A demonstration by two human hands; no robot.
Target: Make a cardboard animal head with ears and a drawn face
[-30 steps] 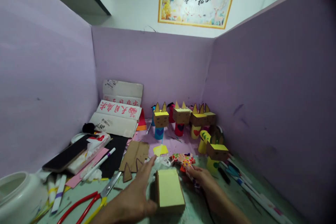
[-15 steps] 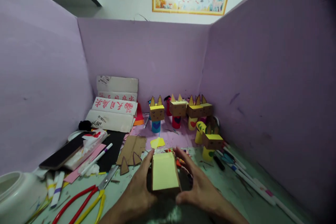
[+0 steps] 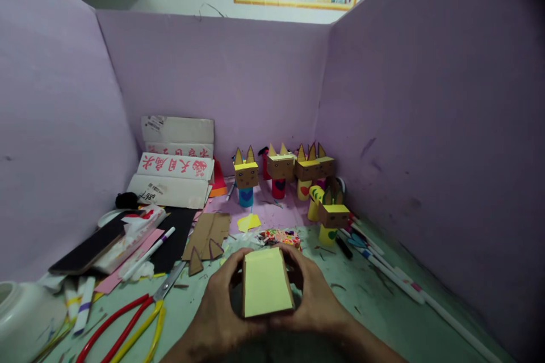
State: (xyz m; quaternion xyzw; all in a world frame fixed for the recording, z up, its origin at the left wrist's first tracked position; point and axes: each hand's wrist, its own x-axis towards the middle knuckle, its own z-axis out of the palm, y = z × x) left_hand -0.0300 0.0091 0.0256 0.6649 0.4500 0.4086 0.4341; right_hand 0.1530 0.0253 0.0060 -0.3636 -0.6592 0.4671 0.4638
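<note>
Between my hands at the front centre is a small cardboard box (image 3: pixel 268 283) with pale yellow paper on its upper face. My left hand (image 3: pixel 227 292) curls round its left side, and my right hand (image 3: pixel 313 292) is wrapped round its right side. The thumbs are mostly hidden at the near edge. Just beyond my fingers lies a colourful patterned packet (image 3: pixel 281 238). Two cardboard ear-shaped triangles (image 3: pixel 195 262) rest left of my left hand, by a flat cardboard piece (image 3: pixel 208 232).
Scissors (image 3: pixel 159 295) with red and yellow handles lie at left, near a white jar (image 3: pixel 28 320) and a dark phone (image 3: pixel 91 247). Cardboard-headed figures (image 3: pixel 246 176) stand at the back, one nearer at right (image 3: pixel 334 218). Markers (image 3: pixel 389 275) line the right; purple panels (image 3: pixel 213 68) enclose the table.
My right hand has closed in on the box; its fingers and thumb were spread wider before. The left hand also curls more tightly. The view has shifted slightly right and down.
</note>
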